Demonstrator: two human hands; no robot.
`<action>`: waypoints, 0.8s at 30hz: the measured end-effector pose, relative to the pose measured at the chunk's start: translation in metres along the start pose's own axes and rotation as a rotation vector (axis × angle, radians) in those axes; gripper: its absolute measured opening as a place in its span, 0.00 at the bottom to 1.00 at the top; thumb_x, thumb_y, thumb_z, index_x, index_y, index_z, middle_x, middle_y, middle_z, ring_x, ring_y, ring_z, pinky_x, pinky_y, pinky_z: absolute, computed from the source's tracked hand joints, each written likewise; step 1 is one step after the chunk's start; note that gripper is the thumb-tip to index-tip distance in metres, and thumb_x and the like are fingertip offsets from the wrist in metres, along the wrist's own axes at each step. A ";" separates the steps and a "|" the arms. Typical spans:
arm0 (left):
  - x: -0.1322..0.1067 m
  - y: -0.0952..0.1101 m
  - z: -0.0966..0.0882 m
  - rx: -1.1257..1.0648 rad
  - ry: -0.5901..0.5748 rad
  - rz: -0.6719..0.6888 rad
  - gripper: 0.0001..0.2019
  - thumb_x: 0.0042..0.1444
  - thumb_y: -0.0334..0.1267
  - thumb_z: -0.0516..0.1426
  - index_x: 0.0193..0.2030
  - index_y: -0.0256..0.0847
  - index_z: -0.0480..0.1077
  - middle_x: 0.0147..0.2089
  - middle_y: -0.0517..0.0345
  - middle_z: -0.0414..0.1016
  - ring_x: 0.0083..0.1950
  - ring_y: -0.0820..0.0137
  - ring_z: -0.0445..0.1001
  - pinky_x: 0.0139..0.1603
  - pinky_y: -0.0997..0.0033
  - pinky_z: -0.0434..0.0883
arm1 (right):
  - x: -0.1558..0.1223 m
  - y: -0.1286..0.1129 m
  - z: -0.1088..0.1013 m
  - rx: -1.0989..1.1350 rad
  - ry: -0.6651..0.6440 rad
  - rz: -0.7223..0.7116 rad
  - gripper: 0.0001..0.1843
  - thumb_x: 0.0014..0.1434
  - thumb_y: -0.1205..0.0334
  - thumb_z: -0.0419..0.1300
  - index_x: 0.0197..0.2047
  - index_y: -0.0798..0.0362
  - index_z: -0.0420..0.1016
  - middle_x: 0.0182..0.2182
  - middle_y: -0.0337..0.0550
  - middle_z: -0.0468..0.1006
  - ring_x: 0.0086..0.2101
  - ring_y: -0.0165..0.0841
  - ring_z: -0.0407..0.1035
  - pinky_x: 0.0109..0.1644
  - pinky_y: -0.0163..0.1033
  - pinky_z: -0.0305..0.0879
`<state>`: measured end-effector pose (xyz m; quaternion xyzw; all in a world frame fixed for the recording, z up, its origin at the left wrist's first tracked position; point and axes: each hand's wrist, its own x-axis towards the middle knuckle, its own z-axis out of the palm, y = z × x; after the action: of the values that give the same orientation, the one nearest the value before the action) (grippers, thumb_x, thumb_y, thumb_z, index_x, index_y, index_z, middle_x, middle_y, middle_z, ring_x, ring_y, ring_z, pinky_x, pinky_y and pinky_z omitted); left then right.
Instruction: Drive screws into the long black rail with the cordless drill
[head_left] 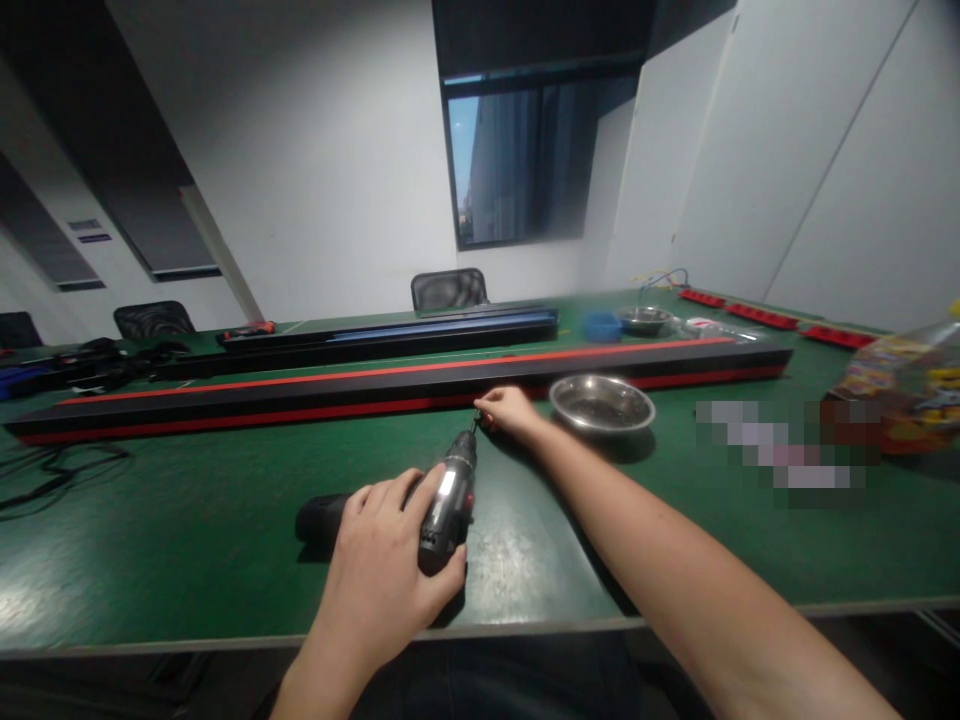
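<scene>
My left hand [390, 545] is wrapped round a black cordless drill [448, 500] that lies on its side, its handle and battery pointing left. The drill's bit points away from me towards a long black bar with red stripes [360, 387]. At the tip of the bit, my right hand [506, 408] is closed in a pinch beside the bar's near red side. Whatever sits between those fingertips is too small to make out. Just right of that hand stands a shallow round metal bowl [602, 400] with small dark bits in it.
The green table [225, 560] carries more long black bars [390, 335] behind. Black cables [52, 470] lie at left. A second metal bowl [643, 319], a blue container [602, 326] and red strips [757, 313] are at back right. A plastic bottle [915, 390] stands at right.
</scene>
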<state>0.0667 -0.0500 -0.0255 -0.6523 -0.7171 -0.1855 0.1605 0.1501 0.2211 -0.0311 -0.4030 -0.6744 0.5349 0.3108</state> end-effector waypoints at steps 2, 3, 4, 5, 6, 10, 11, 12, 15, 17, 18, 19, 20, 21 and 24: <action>0.000 0.000 0.000 0.001 -0.001 -0.001 0.34 0.58 0.47 0.60 0.71 0.51 0.60 0.63 0.49 0.71 0.61 0.51 0.69 0.64 0.44 0.62 | 0.001 0.001 0.000 -0.007 -0.003 -0.002 0.06 0.65 0.68 0.65 0.35 0.60 0.77 0.20 0.39 0.74 0.19 0.26 0.68 0.23 0.30 0.63; -0.001 0.000 0.000 0.000 0.002 -0.001 0.34 0.58 0.47 0.60 0.71 0.51 0.61 0.63 0.49 0.71 0.60 0.51 0.69 0.63 0.44 0.62 | 0.002 0.001 0.001 -0.011 -0.002 -0.001 0.06 0.65 0.68 0.65 0.35 0.60 0.77 0.20 0.39 0.74 0.19 0.26 0.68 0.23 0.30 0.63; -0.001 0.000 0.000 -0.001 0.007 0.000 0.34 0.57 0.47 0.60 0.71 0.50 0.61 0.62 0.49 0.71 0.60 0.51 0.69 0.63 0.44 0.62 | 0.002 0.002 0.001 -0.014 0.003 0.000 0.06 0.65 0.68 0.65 0.35 0.60 0.77 0.20 0.39 0.74 0.19 0.26 0.68 0.23 0.30 0.64; -0.001 -0.001 0.000 -0.002 0.011 0.001 0.34 0.57 0.47 0.60 0.71 0.50 0.61 0.62 0.48 0.71 0.60 0.50 0.69 0.63 0.44 0.62 | 0.003 0.002 0.001 -0.017 0.009 0.001 0.06 0.65 0.68 0.64 0.34 0.59 0.77 0.20 0.38 0.74 0.19 0.27 0.68 0.23 0.30 0.64; -0.002 -0.001 0.000 -0.003 0.015 0.004 0.34 0.57 0.47 0.60 0.71 0.50 0.61 0.62 0.48 0.71 0.60 0.50 0.69 0.63 0.44 0.62 | 0.003 0.002 0.002 -0.018 0.013 0.000 0.06 0.65 0.68 0.64 0.34 0.59 0.77 0.20 0.38 0.74 0.19 0.26 0.69 0.24 0.30 0.64; -0.002 -0.001 0.002 -0.007 0.018 0.013 0.34 0.58 0.46 0.60 0.71 0.50 0.60 0.63 0.47 0.71 0.60 0.50 0.69 0.63 0.44 0.62 | 0.002 0.003 0.003 -0.008 0.018 -0.027 0.06 0.65 0.68 0.64 0.34 0.59 0.77 0.22 0.39 0.76 0.20 0.26 0.69 0.24 0.29 0.65; -0.002 -0.001 0.002 -0.007 0.018 0.013 0.34 0.58 0.46 0.60 0.71 0.50 0.60 0.63 0.47 0.71 0.60 0.50 0.69 0.63 0.44 0.62 | 0.002 0.003 0.003 -0.008 0.018 -0.033 0.06 0.65 0.68 0.64 0.34 0.59 0.77 0.22 0.39 0.76 0.20 0.26 0.69 0.24 0.30 0.65; -0.002 -0.001 0.002 -0.007 0.018 0.012 0.34 0.58 0.46 0.60 0.71 0.50 0.60 0.63 0.47 0.71 0.60 0.50 0.69 0.63 0.44 0.62 | 0.001 0.003 0.003 -0.011 0.020 -0.036 0.06 0.64 0.67 0.65 0.34 0.58 0.77 0.23 0.39 0.77 0.20 0.26 0.70 0.24 0.30 0.65; -0.002 -0.001 0.001 -0.006 0.014 0.009 0.34 0.58 0.46 0.60 0.71 0.50 0.60 0.63 0.48 0.71 0.60 0.50 0.69 0.64 0.44 0.62 | 0.001 0.004 0.003 -0.021 0.031 -0.040 0.06 0.64 0.65 0.66 0.35 0.58 0.78 0.25 0.41 0.78 0.21 0.27 0.71 0.24 0.30 0.65; -0.002 -0.001 0.001 -0.003 0.013 0.005 0.34 0.58 0.47 0.60 0.71 0.50 0.60 0.63 0.48 0.71 0.61 0.50 0.69 0.64 0.44 0.62 | 0.002 0.005 0.002 -0.024 0.032 -0.047 0.06 0.64 0.65 0.66 0.36 0.58 0.78 0.25 0.41 0.79 0.21 0.27 0.71 0.25 0.30 0.65; -0.002 -0.002 0.001 -0.001 0.013 0.005 0.34 0.58 0.47 0.60 0.71 0.50 0.60 0.63 0.49 0.71 0.61 0.50 0.69 0.64 0.44 0.62 | 0.002 0.006 0.002 -0.026 0.029 -0.051 0.05 0.64 0.65 0.66 0.37 0.58 0.78 0.26 0.42 0.79 0.21 0.27 0.71 0.25 0.30 0.65; -0.002 -0.002 0.001 0.001 0.013 0.006 0.34 0.58 0.47 0.60 0.71 0.50 0.61 0.63 0.49 0.71 0.61 0.50 0.69 0.64 0.44 0.62 | 0.003 0.006 0.003 -0.027 0.025 -0.054 0.05 0.64 0.65 0.66 0.37 0.58 0.78 0.26 0.42 0.79 0.22 0.27 0.71 0.25 0.29 0.65; -0.001 -0.002 0.001 0.002 0.013 0.006 0.34 0.58 0.47 0.60 0.71 0.50 0.61 0.63 0.49 0.71 0.61 0.51 0.69 0.64 0.44 0.62 | 0.004 0.007 0.003 -0.029 0.022 -0.055 0.05 0.64 0.64 0.66 0.37 0.58 0.78 0.26 0.42 0.79 0.22 0.27 0.72 0.25 0.29 0.66; -0.001 -0.002 0.001 0.003 0.012 0.008 0.34 0.58 0.47 0.60 0.71 0.50 0.61 0.63 0.49 0.71 0.61 0.51 0.69 0.64 0.44 0.62 | 0.004 0.008 0.003 -0.031 0.020 -0.056 0.06 0.64 0.64 0.66 0.37 0.58 0.78 0.27 0.43 0.79 0.22 0.27 0.72 0.25 0.29 0.66; -0.001 -0.002 0.001 0.002 0.010 0.010 0.34 0.58 0.47 0.60 0.71 0.50 0.60 0.63 0.48 0.71 0.60 0.51 0.69 0.64 0.44 0.62 | 0.005 0.008 0.003 -0.052 0.018 -0.058 0.06 0.64 0.64 0.66 0.38 0.58 0.78 0.27 0.43 0.80 0.23 0.27 0.73 0.25 0.29 0.66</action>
<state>0.0652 -0.0503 -0.0269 -0.6550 -0.7131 -0.1872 0.1655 0.1470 0.2247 -0.0398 -0.3960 -0.6967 0.5044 0.3216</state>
